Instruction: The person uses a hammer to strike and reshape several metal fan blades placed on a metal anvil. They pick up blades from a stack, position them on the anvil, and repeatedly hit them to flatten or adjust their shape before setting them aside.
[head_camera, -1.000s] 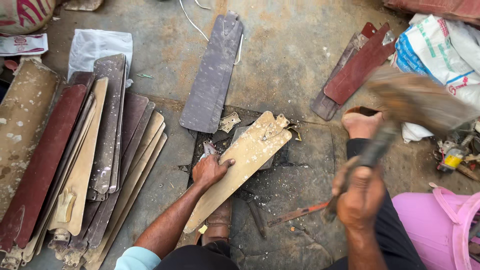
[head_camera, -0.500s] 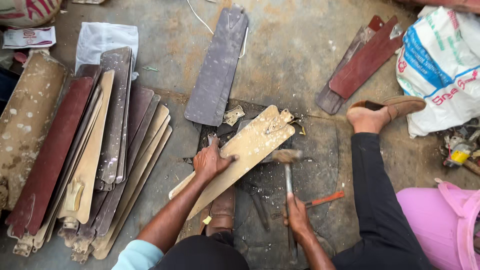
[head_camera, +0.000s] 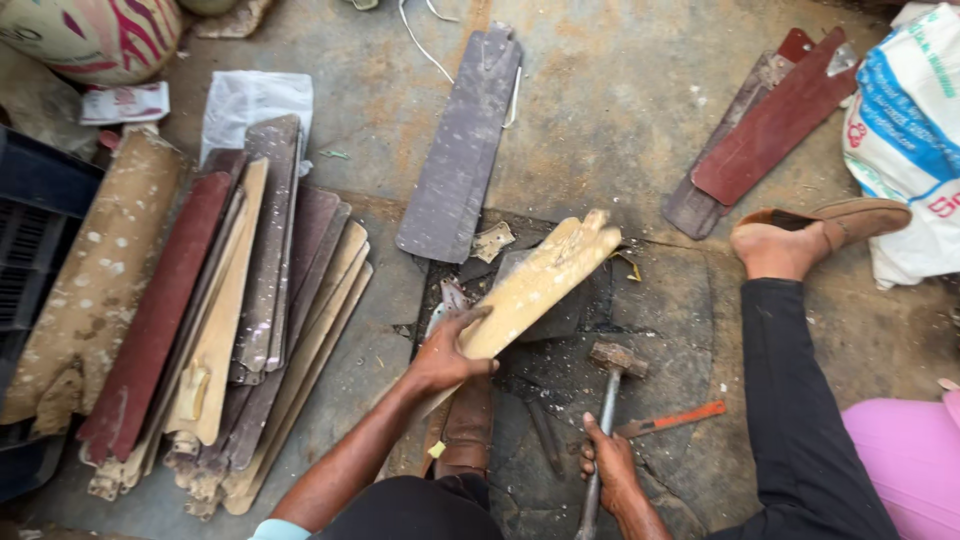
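Since half a second ago the hammer (head_camera: 612, 372) head has dropped lower, off the blade | left hand (head_camera: 447, 355) grip clasps tan fan blade (head_camera: 535, 285), tilted toward 1 o'clock to steady it | right hand (head_camera: 610, 465) grip clenched on handle, 5 o'clock.

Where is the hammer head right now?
Head view, lower centre-right: the hammer head sits low over the dark slab, just right of the cream blade, handle in the right hand.

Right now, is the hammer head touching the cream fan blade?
Apart. The head view shows the hammer head lying below the cream fan blade, with dark floor between them.
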